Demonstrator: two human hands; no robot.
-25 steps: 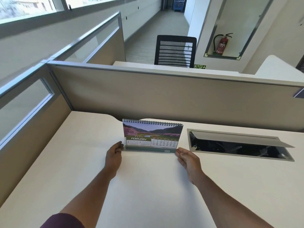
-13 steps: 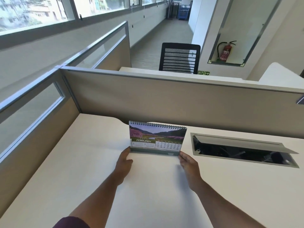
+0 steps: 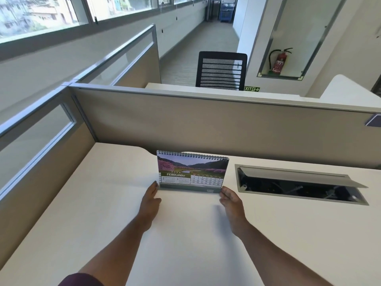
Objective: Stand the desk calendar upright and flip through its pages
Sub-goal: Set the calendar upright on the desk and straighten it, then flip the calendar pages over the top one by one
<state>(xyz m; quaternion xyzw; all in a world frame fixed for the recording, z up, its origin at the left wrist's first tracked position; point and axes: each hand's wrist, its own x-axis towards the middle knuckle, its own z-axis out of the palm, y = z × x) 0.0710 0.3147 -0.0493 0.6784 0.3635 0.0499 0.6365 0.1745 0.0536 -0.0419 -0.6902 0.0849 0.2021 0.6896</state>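
A: Standing upright on the white bench (image 3: 185, 234), the desk calendar (image 3: 192, 172) shows its February page, with the spiral binding along the top edge. How much room is around it?

B: Plenty in front and to the left, where the bench surface is bare. Behind it the beige partition wall (image 3: 206, 124) rises close by, and a glazed side partition (image 3: 37, 145) borders the bench's left edge. To the right, the open cable hatch (image 3: 299, 185) is sunk into the bench, its grey lid tilted up, with a strip of bare surface between it and the calendar.

A: And the grip?

B: Both hands are released and hold nothing. The left hand (image 3: 149, 200) lies with its fingers stretched forward, the fingertips at the calendar's lower left corner; whether they touch the base or sit just beside it, I cannot tell. The right hand (image 3: 231, 200) is slack, fingers loosely spread, its fingertips just by the lower right corner.

A: So the calendar stands on its own?

B: Its base rests on the bench between the two hands, and neither hand wraps around it. Beyond the partition, a black mesh office chair (image 3: 221, 71) and a red fire extinguisher (image 3: 279, 61) in a wall recess are well apart from all this.
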